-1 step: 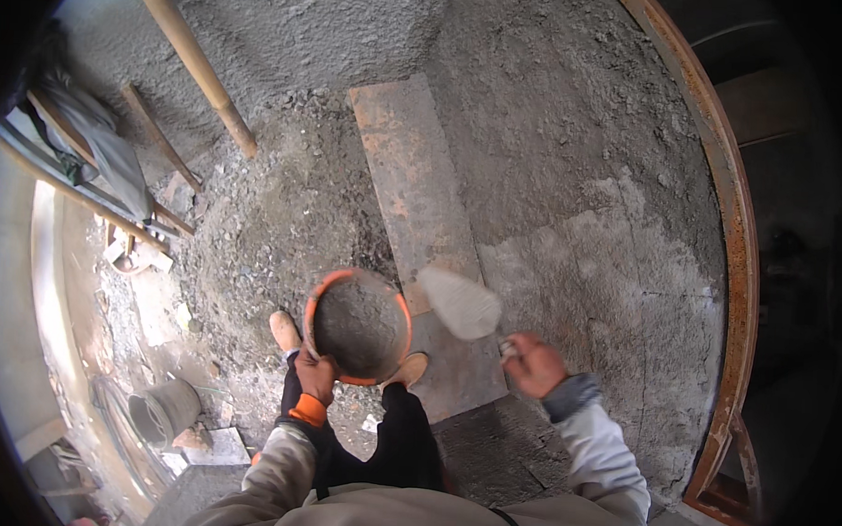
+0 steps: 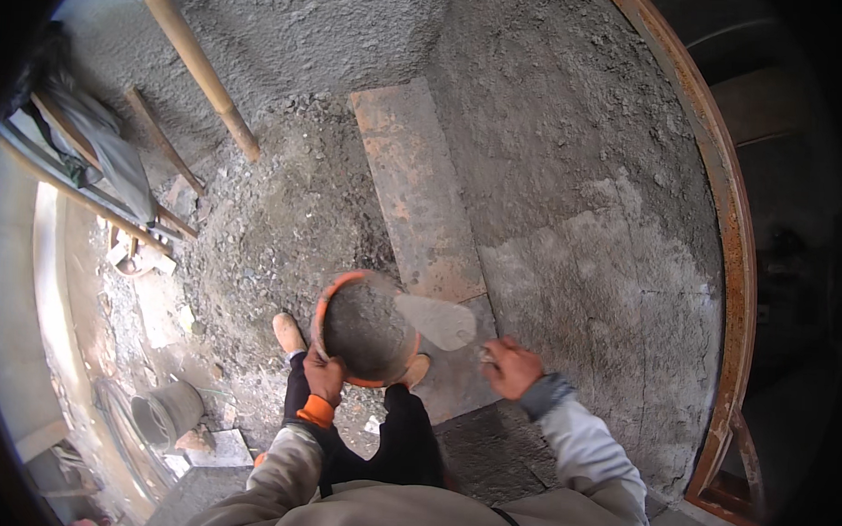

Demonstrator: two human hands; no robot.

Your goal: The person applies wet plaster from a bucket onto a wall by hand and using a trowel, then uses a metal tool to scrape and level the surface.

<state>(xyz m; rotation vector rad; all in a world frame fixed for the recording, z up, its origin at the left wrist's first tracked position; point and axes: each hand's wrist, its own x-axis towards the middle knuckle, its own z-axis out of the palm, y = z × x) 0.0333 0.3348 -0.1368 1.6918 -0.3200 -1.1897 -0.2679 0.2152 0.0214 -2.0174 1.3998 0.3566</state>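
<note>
Trowel [image 2: 442, 322]: since the earlier frame it has moved to the left, and its blade now reaches over the right rim of the bucket [image 2: 321, 317] as seen from above; if it touches the rim, I cannot tell, because the blade tip is blurred.
Right hand [image 2: 514, 368]: it has come leftward together with the trowel; the fingers are closed around the handle, and the blade points away from it, to the left.
Left hand [image 2: 324, 378]: the fingers are pinching the rim of the bucket at its near left part; around this wrist is an orange cuff [image 2: 316, 411].
Bucket: round, with orange rim, it is in front of the person's legs, between the two shoes [image 2: 289, 333] as seen from above; it has shifted slightly to the right.
Grey mix [image 2: 363, 340]: it lies inside the bucket, with rough surface.
Long board [image 2: 419, 193]: stained with rust colour, it extends beyond the bucket, with gravelly ground [image 2: 264, 230] on its left side.
Rough grey surface [image 2: 580, 222]: it is at the right of the board, with a paler patch in its lower part.
Bamboo pole [image 2: 205, 65]: it stands slanted at the upper left.
Grey container [image 2: 167, 414]: it lies tipped at the lower left, well apart from the bucket.
</note>
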